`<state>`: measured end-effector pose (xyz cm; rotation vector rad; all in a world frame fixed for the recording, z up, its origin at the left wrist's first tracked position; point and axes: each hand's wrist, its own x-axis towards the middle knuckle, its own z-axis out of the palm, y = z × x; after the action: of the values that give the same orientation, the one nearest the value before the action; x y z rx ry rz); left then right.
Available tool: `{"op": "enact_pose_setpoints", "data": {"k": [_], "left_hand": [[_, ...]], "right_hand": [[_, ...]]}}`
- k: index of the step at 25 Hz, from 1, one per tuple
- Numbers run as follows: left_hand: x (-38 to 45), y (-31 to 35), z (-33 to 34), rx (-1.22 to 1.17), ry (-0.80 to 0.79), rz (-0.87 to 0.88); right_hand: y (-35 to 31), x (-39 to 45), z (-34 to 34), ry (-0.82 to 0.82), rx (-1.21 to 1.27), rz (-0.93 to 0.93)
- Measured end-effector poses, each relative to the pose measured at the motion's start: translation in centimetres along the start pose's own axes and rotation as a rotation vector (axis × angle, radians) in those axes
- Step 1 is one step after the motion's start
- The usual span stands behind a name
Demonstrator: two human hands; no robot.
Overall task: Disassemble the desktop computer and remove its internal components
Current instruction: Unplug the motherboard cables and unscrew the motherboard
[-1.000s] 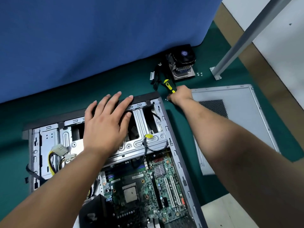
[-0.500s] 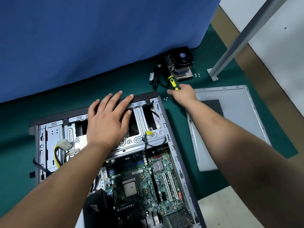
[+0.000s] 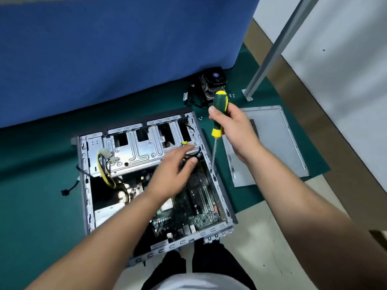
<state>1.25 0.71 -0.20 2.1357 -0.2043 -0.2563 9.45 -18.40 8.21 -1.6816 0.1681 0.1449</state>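
Observation:
The open computer case (image 3: 211, 178) lies on its side on a green mat. Inside it I see the silver drive cage (image 3: 136, 151) at the far end and the green motherboard (image 3: 201, 204) nearer me. My right hand (image 3: 234, 130) is shut on a green and yellow screwdriver (image 3: 218, 114), held upright with its tip near the case's right rail. My left hand (image 3: 173, 170) hovers blurred over the motherboard beside the drive cage, fingers apart, near black cables and a yellow-tagged connector (image 3: 185, 143).
The removed side panel (image 3: 276, 147) lies flat to the right of the case. A CPU cooler with fan (image 3: 214, 81) and loose screws (image 3: 231, 95) sit by the blue partition (image 3: 117, 51). A grey metal post (image 3: 270, 49) stands at the right. Yellow power cables (image 3: 104, 166) hang at the cage's left.
My right hand has lifted the screwdriver from the mat and brought it upright over the case's right rail. My left hand left the drive cage and moved down over the motherboard. The view pulled back.

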Motion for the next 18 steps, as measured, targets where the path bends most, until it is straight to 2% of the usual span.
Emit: {"op": "enact_pose_setpoints", "data": {"k": [4, 6, 9, 12, 15, 18], "left_hand": [[-3.1, 0.4, 1.5, -0.173, -0.071, -0.066], [-3.9, -0.2, 1.2, -0.155, -0.04, -0.062], [-4.8, -1.2, 0.5, -0.008, -0.083, -0.009], [-5.2, -1.8, -0.2, 0.17, -0.144, 0.027], [-5.5, -3.7, -1.6, 0.561, 0.03, 0.158], [-5.9, -6.2, -4.4, 0.735, 0.155, 0.07]], "right_hand": [[0.8, -4.9, 1.8, 0.008, 0.052, -0.005], [1.6, -6.5, 2.2, 0.009, -0.061, -0.029], [2.4, -8.2, 2.2, 0.024, -0.332, -0.119], [2.9, -9.2, 2.0, 0.025, -0.421, -0.139], [4.0, -10.4, 0.6, -0.047, -0.477, -0.187], [6.6, -12.4, -1.1, -0.217, -0.66, -0.19]]}}
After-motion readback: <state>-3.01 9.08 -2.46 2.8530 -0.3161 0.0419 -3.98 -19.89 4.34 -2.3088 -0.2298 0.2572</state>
